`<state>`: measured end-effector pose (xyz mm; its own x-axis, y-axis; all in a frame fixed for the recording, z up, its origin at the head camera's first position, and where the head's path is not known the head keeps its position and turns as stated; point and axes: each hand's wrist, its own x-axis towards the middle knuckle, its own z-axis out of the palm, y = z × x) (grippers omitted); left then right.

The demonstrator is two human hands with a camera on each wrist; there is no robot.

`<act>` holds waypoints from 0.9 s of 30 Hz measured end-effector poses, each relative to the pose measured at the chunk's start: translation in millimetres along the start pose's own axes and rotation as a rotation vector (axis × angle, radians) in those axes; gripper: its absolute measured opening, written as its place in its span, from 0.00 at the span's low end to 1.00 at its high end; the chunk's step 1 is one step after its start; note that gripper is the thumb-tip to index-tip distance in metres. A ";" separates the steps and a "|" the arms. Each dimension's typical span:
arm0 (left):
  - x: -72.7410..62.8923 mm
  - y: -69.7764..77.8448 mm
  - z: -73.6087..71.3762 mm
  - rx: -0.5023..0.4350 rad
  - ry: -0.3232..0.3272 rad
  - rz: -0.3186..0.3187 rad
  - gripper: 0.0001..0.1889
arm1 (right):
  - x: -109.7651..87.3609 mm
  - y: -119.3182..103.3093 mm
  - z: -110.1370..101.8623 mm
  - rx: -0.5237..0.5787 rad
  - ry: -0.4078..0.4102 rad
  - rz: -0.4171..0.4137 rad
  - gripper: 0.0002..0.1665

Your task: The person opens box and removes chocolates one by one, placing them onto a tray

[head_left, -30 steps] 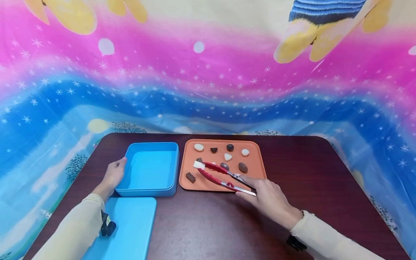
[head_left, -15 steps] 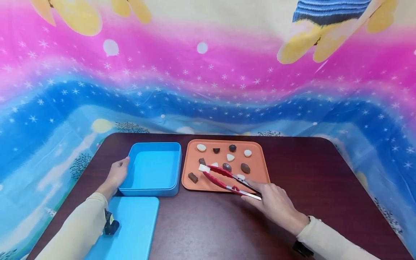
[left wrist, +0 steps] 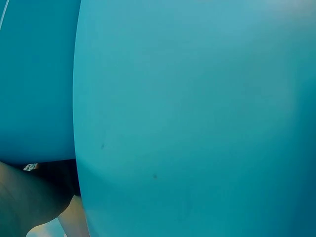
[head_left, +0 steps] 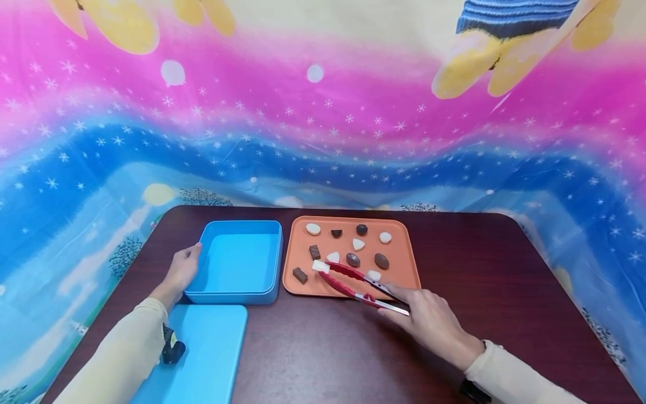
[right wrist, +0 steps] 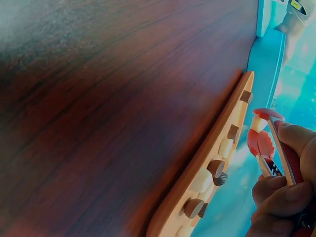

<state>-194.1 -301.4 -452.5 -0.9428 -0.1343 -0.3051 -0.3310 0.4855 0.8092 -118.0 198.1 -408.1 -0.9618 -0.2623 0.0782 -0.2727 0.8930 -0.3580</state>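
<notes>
My right hand point(head_left: 435, 326) grips red-tipped metal tongs point(head_left: 337, 285) near the tray's front edge. Between the tong tips is a small white chocolate piece point(head_left: 319, 266); in the right wrist view this white piece point(right wrist: 258, 123) is above the orange tray point(right wrist: 173, 215). Several white and brown chocolates lie spread over the tray, among them a brown block point(head_left: 300, 275) and a dark oval one point(head_left: 381, 261). At the left side of a blue box point(head_left: 242, 264), my left hand point(head_left: 183, 270) holds the wall, thumb at the rim; its other fingers are mostly hidden. Nothing is in the box.
A flat light-blue lid point(head_left: 212, 342) lies in front of the box, under my left forearm. The box stands just left of the tray on a dark brown table point(head_left: 313, 353). A patterned cloth point(head_left: 323, 140) hangs behind and around the table.
The tongs, with the white chocolate piece, have moved slightly right and nearer to me, uncovering the brown block behind. The left hand stays at the box; the head view has shifted a little.
</notes>
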 end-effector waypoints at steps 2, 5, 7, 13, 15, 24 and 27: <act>-0.3 0.1 0.1 -0.002 -0.002 -0.003 0.43 | -0.9 1.0 -0.2 -0.006 0.000 0.002 0.32; -0.6 0.3 -0.2 -0.001 -0.007 -0.011 0.43 | -2.0 3.2 -0.4 -0.015 -0.001 -0.001 0.32; -0.7 0.6 -0.5 0.000 -0.008 -0.015 0.43 | -2.6 4.7 -1.2 -0.020 -0.003 -0.004 0.33; 0.2 1.1 -0.5 0.003 -0.002 -0.016 0.43 | -2.7 8.7 -3.0 -0.034 -0.015 -0.008 0.34; 0.5 1.4 -0.7 0.005 -0.002 -0.016 0.43 | -3.1 9.7 -3.2 -0.036 -0.016 -0.011 0.33; -1.2 2.2 -1.7 -0.006 -0.006 -0.014 0.43 | -5.0 14.3 -1.7 -0.033 -0.013 -0.008 0.32; -1.1 1.3 -1.3 -0.004 -0.012 -0.019 0.44 | -4.1 17.3 -1.5 -0.034 -0.012 -0.004 0.32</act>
<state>-193.5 -301.7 -450.5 -0.9358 -0.1336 -0.3264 -0.3492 0.4798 0.8049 -118.8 215.1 -413.2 -0.9603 -0.2702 0.0688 -0.2776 0.9038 -0.3258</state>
